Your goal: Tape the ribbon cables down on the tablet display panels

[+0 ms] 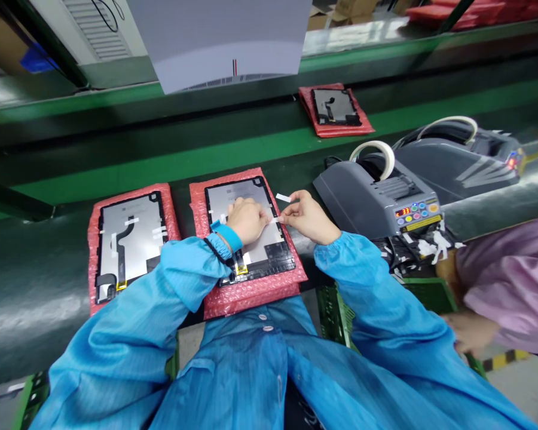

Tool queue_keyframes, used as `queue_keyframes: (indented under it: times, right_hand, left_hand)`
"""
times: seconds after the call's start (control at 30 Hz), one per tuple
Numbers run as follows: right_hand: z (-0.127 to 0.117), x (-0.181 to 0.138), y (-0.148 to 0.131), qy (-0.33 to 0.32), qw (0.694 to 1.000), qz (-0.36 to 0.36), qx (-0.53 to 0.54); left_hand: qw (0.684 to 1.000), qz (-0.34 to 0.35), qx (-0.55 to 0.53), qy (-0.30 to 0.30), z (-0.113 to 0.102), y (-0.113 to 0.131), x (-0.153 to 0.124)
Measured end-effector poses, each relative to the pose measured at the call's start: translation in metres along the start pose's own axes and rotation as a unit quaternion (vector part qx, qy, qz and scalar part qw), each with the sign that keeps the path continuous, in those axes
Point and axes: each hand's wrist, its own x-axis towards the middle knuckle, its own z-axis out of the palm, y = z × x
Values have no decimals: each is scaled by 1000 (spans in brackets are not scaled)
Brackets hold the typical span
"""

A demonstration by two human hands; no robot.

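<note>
A tablet-like screen panel (262, 250) with a silver back and black edges lies on red bubble wrap (251, 303) in front of me. My left hand (247, 221), a blue band at its wrist, rests over the panel with curled fingers. Its fingertips meet one end of a short white tape strip (275, 220) at the panel's right edge. Pinched on the other end of that strip is my right hand (312, 220). A second white tape piece (283, 197) sticks out from its upper fingers. The left palm hides part of the panel.
To the left, another panel (138, 242) with white tape pieces lies on red bubble wrap. A third panel (336, 107) sits farther back. Two grey tape dispensers (367, 197) stand at right, tape scraps (434, 246) below. A co-worker's pink sleeve (511, 286) and hand are at far right.
</note>
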Motion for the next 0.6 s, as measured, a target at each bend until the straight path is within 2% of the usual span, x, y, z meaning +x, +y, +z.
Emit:
queue_keyframes:
  times: [0.33,0.6]
  right_hand:
    - [-3,6,-13,-55,994,84,48]
    - [-7,9,14,-86,973,149,157]
  left_hand:
    - [1000,11,13,2,3,-1,0]
    - [999,-28,0,31,3,-2,0]
